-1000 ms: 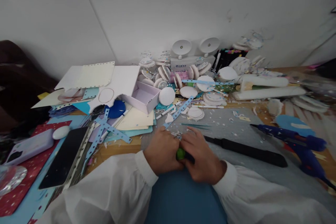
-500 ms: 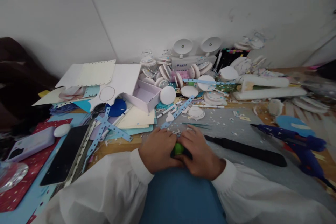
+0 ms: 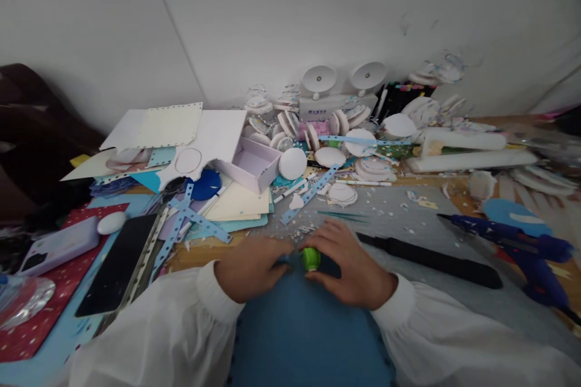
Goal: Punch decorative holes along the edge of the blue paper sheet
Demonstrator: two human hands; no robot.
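Observation:
Both hands rest close together at the near edge of a grey cutting mat [image 3: 408, 224], on top of a blue sheet [image 3: 308, 332]. My right hand [image 3: 351, 269] curls its fingers round a small green cap-like object [image 3: 311, 259], which pokes out at its left side. My left hand [image 3: 252, 266] lies just left of it with fingers bent and tips pressed down on the blue sheet, touching or nearly touching the green object. White sleeves cover both wrists.
A long black tool [image 3: 431, 259] lies right of my hands, a blue glue gun [image 3: 512, 239] further right. A dark phone [image 3: 120, 263] and blue perforated strips [image 3: 190, 221] lie at left. White foam discs [image 3: 293, 163], a lilac box [image 3: 252, 163] and paper sheets crowd the back.
My left hand has slid left, away from the right hand, so the green object shows more. Both hands have moved slightly toward me over the blue sheet.

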